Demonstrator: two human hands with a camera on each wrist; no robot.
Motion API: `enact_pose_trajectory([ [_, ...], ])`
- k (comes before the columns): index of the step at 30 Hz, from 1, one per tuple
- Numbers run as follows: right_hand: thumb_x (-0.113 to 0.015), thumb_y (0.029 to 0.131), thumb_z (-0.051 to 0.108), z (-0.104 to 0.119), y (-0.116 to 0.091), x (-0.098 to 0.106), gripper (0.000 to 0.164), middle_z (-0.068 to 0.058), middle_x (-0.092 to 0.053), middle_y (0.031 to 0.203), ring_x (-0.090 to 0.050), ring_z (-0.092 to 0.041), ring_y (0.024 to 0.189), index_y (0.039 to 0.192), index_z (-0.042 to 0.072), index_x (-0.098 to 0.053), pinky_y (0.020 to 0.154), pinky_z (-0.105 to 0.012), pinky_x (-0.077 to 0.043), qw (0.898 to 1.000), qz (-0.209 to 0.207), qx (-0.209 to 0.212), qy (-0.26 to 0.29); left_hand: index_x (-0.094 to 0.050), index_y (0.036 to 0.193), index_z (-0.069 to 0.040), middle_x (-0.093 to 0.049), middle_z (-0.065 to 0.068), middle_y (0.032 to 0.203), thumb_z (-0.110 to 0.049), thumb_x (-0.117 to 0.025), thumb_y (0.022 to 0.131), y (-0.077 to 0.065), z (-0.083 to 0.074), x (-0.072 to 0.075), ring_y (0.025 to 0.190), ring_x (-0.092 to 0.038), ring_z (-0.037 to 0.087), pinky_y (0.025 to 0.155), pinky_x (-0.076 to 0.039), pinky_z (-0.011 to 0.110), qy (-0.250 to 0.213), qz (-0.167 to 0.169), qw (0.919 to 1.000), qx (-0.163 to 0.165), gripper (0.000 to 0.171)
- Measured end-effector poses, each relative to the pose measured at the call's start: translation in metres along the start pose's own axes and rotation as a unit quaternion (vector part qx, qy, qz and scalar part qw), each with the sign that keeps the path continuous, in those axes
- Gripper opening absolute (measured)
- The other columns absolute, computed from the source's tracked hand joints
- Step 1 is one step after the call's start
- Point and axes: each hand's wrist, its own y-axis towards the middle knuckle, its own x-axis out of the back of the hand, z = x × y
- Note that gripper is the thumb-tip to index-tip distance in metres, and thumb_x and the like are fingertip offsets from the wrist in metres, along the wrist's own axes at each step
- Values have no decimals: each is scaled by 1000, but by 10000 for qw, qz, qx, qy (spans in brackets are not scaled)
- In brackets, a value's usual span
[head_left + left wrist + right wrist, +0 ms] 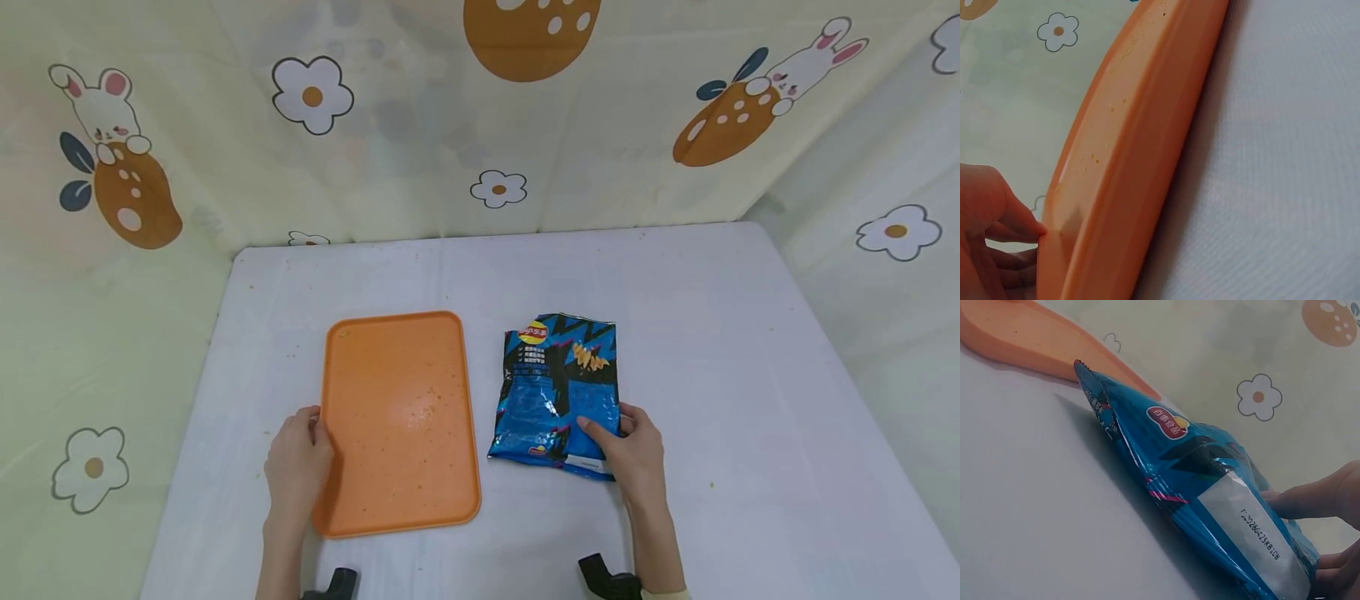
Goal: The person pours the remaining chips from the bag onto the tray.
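Note:
An orange tray (390, 367) with crumbs scattered over its floor lies on the left half of the table. At its left edge my left hand (298, 458) pinches the rim, and the left wrist view shows fingertips on the tray wall (1141, 175). Right of the tray is a blue and black chip bag (551, 392), its top edge uneven. My right hand (637, 450) grips the bag's lower right side, thumb on the front and the other fingers partly hidden behind. In the right wrist view, the bag's bottom end (1210, 500) shows a white printed strip.
The white-covered table (750, 375) carries a few stray crumbs. A patterned cloth (405, 150) hangs along the back and sides. Black wrist mounts (611, 581) show at the bottom edge, near both forearms.

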Motion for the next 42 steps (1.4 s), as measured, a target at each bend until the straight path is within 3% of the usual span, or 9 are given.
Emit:
enact_pose_trajectory([
  [10, -67, 89, 41, 1, 0, -2, 68, -26, -59, 128, -60, -36, 113, 136, -4, -49, 99, -47, -48, 9994, -266, -222, 97, -57, 125, 2, -64, 23, 102, -12, -46, 98, -1, 1, -1, 88, -64, 34, 72, -51, 50, 5, -66, 9999, -84, 32],
  [22, -65, 91, 42, 3, -4, 0, 62, -24, -62, 125, -60, -33, 111, 133, -3, -54, 97, -43, -50, 9992, -258, -252, 167, -59, 122, 3, -65, 23, 100, -11, -46, 97, 0, 1, 0, 86, -64, 34, 70, -51, 50, -25, -139, 9998, -159, 31],
  [26, -64, 92, 41, 4, -5, 0, 57, -22, -63, 121, -59, -29, 105, 129, -2, -58, 86, -28, -54, 9992, -317, -198, 144, -59, 121, 2, -66, 22, 99, -11, -47, 96, 0, 1, 1, 85, -64, 34, 68, -50, 51, -31, -191, 9997, -174, 31],
  [29, -64, 92, 39, 4, -5, 0, 50, -21, -65, 116, -58, -26, 99, 124, 0, -62, 73, -15, -50, 9990, -397, -114, 183, -59, 121, 2, -66, 22, 99, -11, -47, 96, 0, 1, 1, 85, -64, 35, 68, -50, 51, -39, -201, 9997, -166, 31],
  [33, -63, 92, 40, 4, -5, 0, 50, -19, -64, 118, -55, -24, 101, 125, 2, -62, 69, -10, -45, 9985, -442, -63, 312, -59, 122, 2, -66, 22, 101, -12, -46, 97, 1, 1, 0, 87, -65, 35, 70, -50, 52, -35, -185, 9997, -135, 31],
  [38, -60, 93, 44, 4, -4, 1, 54, -18, -62, 126, -60, -28, 110, 131, 6, -59, 76, -14, -52, 9984, -388, 80, 410, -59, 123, 1, -66, 22, 101, -12, -46, 97, 2, 2, -1, 87, -65, 34, 70, -50, 51, -37, -139, 9999, -63, 32],
  [42, -54, 96, 46, 3, -3, 0, 51, -18, -63, 128, -63, -31, 113, 133, 10, -57, 87, -32, -55, 9986, -324, 243, 346, -59, 123, 1, -66, 22, 101, -12, -46, 97, 2, 3, -1, 86, -65, 33, 70, -50, 49, -38, -133, 9999, -55, 32],
])
